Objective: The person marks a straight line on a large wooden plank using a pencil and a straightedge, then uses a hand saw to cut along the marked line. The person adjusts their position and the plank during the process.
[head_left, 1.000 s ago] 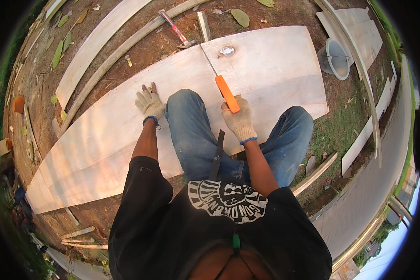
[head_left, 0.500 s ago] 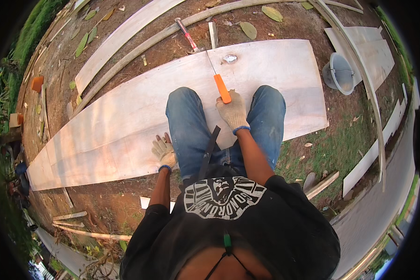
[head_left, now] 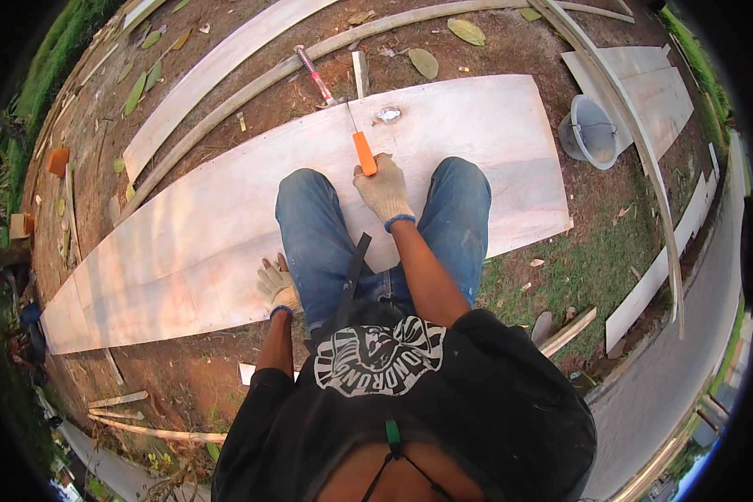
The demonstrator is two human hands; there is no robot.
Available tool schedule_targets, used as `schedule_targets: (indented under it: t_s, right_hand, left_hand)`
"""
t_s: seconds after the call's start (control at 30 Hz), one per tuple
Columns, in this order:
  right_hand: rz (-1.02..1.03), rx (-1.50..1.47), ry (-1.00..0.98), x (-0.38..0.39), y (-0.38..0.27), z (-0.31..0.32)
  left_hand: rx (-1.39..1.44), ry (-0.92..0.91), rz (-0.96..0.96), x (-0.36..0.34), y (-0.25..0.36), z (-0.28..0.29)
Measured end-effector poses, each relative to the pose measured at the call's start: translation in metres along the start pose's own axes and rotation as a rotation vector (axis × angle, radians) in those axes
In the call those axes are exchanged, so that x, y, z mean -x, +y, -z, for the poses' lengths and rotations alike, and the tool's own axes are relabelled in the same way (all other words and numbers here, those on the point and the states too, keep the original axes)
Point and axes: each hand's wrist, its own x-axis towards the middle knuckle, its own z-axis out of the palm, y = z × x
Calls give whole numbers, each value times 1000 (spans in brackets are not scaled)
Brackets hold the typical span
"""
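My right hand, in a work glove, is closed round the orange handle of a handsaw. The saw's thin blade shows nearly edge-on and meets the far edge of a large pale plywood sheet. I kneel on this sheet. My left hand, gloved too, lies on the sheet near its close edge beside my left knee, fingers spread. Just beyond the blade, a hammer with a red handle lies at the sheet's far edge. A wooden batten sticks out from that edge beside it.
A whitish bucket stands at the right, by more plywood pieces. A long wooden strip curves across the far ground, and another down the right. A damaged spot marks the sheet near the saw. Leaves litter the soil.
My right hand has pushed the saw forward, away from me, so less blade shows between handle and sheet edge. My left hand stays on the sheet. The whole view has shifted slightly.
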Motion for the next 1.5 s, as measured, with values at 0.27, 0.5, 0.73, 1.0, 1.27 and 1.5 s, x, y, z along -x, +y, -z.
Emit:
schedule_targets:
  t_s: [0.27,0.5,0.73,1.0,1.27,1.5]
  right_hand:
    - [-17,-126,-65,67,-20,31]
    - [276,-18,-36,18,20,5]
    - [241,-90,-33,36,2,16]
    - [435,-181,-15,60,17,26]
    - [337,-206,-59,41,4,9]
    - [358,-97,-44,-25,4,-2]
  left_hand:
    - [-18,44,-1,14,6,1]
    - [611,-83,86,1,13,59]
    - [1353,410,-307,29,109,241]
    - [1123,311,-647,48,193,248]
    - [1606,46,-516,13,206,227]
    - [1615,-223,-455,-34,219,271]
